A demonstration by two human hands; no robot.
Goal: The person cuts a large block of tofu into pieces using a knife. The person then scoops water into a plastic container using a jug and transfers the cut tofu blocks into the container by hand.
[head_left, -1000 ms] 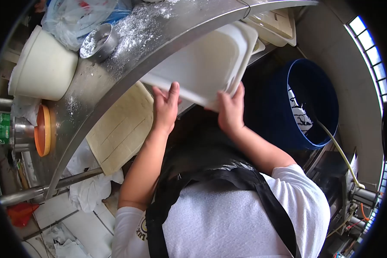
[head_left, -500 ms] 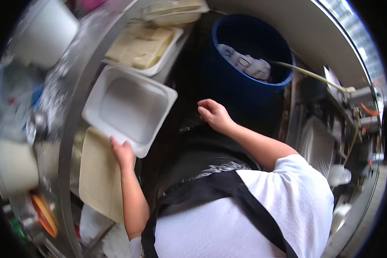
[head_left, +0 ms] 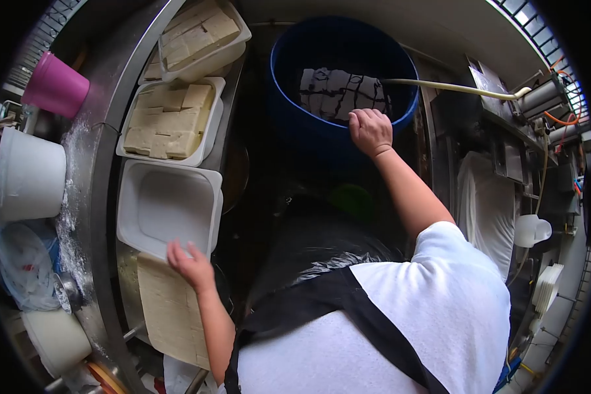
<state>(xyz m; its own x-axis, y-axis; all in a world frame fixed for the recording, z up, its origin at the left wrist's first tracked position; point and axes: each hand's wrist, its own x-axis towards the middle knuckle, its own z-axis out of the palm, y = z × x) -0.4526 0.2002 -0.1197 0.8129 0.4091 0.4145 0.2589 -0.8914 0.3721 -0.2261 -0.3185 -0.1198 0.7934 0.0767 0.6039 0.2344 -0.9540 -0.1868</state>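
My left hand (head_left: 190, 263) is at the near edge of a white plastic tub (head_left: 128, 203), its fingers apart and nothing held in them. The tub's inside is bare. Below that hand lies a flat cream-coloured board or slab (head_left: 171, 312). My right hand (head_left: 372, 131) is over the near rim of a large blue barrel (head_left: 292, 121), fingers curled, with nothing visible in them; whether it touches the rim I cannot tell. Pale rectangular blocks (head_left: 338, 92), like tofu, sit in the barrel in dark liquid.
Two more tubs of pale blocks (head_left: 171, 121) (head_left: 200, 36) stand farther along the left. A hose (head_left: 453, 85) runs into the barrel from the right. On the steel counter (head_left: 115, 118) are a pink bucket (head_left: 58, 85), a white bucket (head_left: 33, 174) and a plastic bag (head_left: 26, 269).
My right hand has moved forward from in front of the barrel to its rim. The white tub has turned straighter beside the filled one, and my left hand's fingers have come off its edge.
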